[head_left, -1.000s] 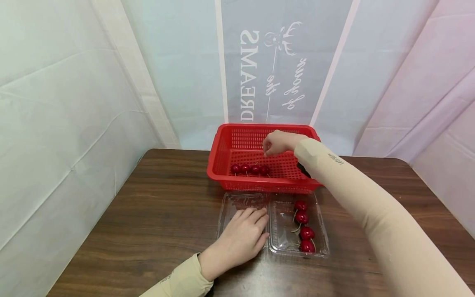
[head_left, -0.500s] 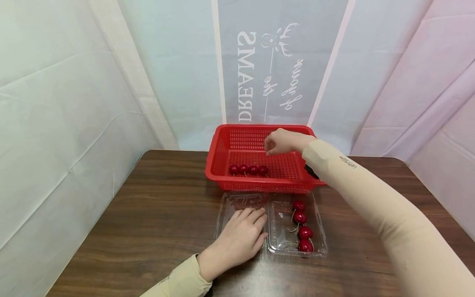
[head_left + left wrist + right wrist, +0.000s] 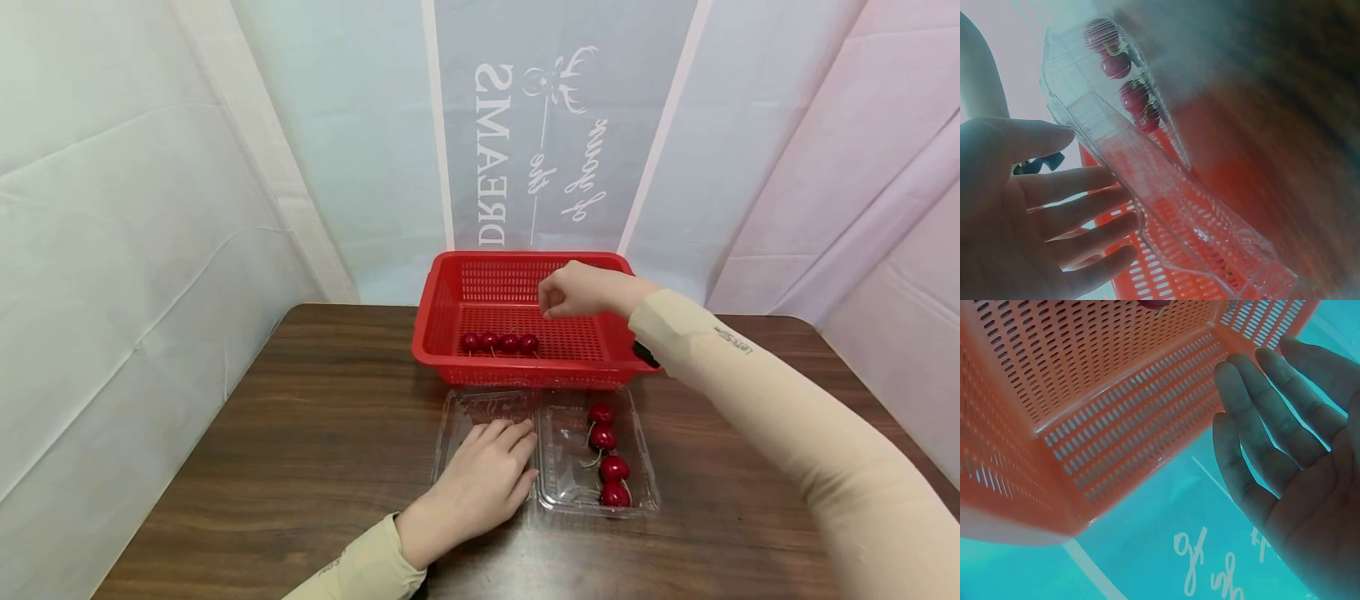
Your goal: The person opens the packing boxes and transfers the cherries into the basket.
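Note:
The left hand (image 3: 480,477) rests on the left half of an open clear plastic box (image 3: 547,500); in the left wrist view its fingers (image 3: 1085,206) lie relaxed along the box's edge. Several red cherries (image 3: 614,468) stand in a column in the box's right half, stems attached. Over the red basket (image 3: 491,372) hovers the right hand (image 3: 581,290), bent at the wrist. Seen in the right wrist view, this hand (image 3: 1297,444) has loosely bent fingers and holds nothing. Several more cherries (image 3: 509,342) form a row on the basket's floor, left of the right hand.
The brown wooden table (image 3: 315,433) carries the basket at its back and the plastic box just in front of it. Behind the basket hangs a grey-blue curtain (image 3: 555,167) with white lettering. White cloth (image 3: 112,208) hangs at the left side, pale cloth at the right.
The right hand and forearm have shifted slightly right relative to the basket. The whole head view has drifted a little. The left hand and the cherries keep their places.

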A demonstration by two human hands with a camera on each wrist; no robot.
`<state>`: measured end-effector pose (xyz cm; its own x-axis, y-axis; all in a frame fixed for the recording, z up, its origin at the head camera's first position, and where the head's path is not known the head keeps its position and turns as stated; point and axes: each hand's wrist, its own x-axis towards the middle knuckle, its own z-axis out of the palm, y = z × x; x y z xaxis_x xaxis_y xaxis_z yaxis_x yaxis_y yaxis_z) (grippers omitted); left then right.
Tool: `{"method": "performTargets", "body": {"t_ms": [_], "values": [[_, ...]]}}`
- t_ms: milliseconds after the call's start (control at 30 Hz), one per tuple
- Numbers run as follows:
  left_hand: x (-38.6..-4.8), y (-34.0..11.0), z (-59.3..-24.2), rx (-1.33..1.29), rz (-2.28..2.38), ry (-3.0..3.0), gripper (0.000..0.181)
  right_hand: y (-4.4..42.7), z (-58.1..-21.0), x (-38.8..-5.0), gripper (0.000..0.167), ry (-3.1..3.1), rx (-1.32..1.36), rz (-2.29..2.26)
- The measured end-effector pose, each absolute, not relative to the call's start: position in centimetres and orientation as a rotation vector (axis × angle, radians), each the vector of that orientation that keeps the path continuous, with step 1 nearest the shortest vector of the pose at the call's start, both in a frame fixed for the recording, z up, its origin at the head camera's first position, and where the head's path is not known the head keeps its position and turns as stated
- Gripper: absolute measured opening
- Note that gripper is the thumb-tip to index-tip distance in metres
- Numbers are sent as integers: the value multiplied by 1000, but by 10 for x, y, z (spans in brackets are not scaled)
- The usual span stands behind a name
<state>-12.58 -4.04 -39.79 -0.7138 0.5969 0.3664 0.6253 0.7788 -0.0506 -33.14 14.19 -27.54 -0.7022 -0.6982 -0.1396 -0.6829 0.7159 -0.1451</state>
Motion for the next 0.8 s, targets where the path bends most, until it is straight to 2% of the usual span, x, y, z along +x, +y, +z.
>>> {"method": "performTargets", "body": {"t_ms": [800], "values": [[-125, -40, -396, -930, -134, -2617, 38, 163, -268, -294, 6, 2735, -1254, -149]]}}
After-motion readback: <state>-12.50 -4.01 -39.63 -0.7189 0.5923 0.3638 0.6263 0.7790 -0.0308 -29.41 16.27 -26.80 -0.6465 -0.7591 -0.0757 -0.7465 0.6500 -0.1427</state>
